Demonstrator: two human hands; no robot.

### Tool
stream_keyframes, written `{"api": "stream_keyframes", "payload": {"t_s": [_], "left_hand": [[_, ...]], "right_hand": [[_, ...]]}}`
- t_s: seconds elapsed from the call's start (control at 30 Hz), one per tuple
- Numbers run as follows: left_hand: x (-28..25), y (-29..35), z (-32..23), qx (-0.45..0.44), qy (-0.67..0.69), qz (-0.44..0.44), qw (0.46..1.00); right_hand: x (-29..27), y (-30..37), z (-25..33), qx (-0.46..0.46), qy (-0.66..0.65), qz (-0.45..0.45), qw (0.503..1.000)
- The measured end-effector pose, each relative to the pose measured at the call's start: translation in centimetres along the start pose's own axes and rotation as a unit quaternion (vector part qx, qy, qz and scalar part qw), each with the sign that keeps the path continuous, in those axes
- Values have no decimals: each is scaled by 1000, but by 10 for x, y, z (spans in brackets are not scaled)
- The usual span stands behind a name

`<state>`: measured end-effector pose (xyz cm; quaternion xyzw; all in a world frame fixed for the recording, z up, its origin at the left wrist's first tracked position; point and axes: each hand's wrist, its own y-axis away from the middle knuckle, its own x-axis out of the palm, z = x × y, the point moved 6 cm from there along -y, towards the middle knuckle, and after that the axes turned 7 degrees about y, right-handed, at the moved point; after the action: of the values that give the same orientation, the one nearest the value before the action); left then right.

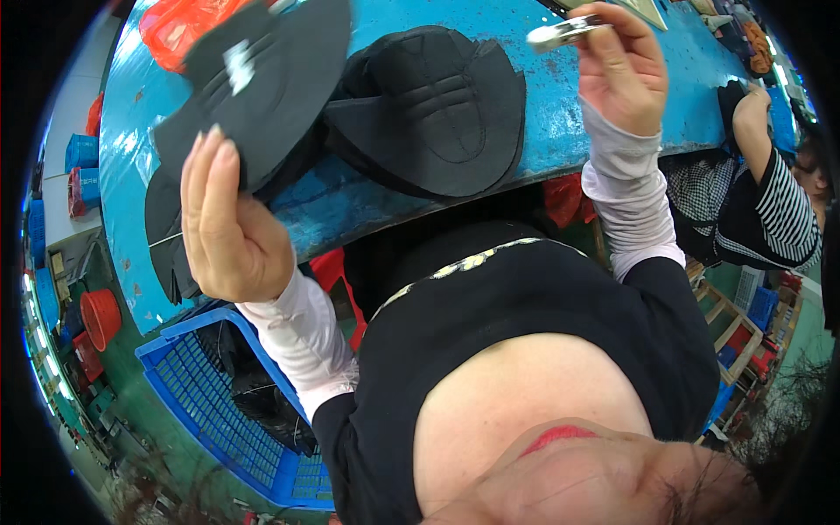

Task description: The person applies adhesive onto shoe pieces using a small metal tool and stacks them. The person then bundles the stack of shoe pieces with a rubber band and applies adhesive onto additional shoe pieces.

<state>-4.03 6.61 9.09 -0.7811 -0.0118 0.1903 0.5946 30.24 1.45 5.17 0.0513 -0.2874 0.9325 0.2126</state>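
a red plastic bag [179, 33] lies on the blue table [131, 236]. below is a blue basket [191, 427], a red tub [101, 320] farther left. at right show a co-worker's striped sleeve [785, 214] and a wooden frame [740, 357].

This is a workshop: scuffed blue worktable [551, 101], stacked black pieces [429, 105] and, seemingly, a wooden pallet [742, 318].

The person wore a black top [516, 306] with a wide scooped neckline and dark sleeves reaching about the elbows. A cream-and-dark patterned band [472, 262] edged it toward the near side of the blue table [346, 217]. A pale pinkish sleeve cover [297, 328], frilled at the elbow, ran down to the bare left hand [232, 236]; a matching whitish cover [626, 192], wrinkled in soft folds, reached the bare right hand [628, 83].
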Motion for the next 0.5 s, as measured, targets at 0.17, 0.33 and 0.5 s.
{"api": "stream_keyframes", "payload": {"t_s": [0.17,0.33,0.5], "left_hand": [[-10,38,25,-88,-196,205,955],[51,35,-45,-46,124,291,948],[86,63,-50,-42,166,306,936]], "right_hand": [[14,20,-20,29,168,140,975],[65,22,-3,-145,340,263,891],[79,28,1,-209,365,307,853]]}}
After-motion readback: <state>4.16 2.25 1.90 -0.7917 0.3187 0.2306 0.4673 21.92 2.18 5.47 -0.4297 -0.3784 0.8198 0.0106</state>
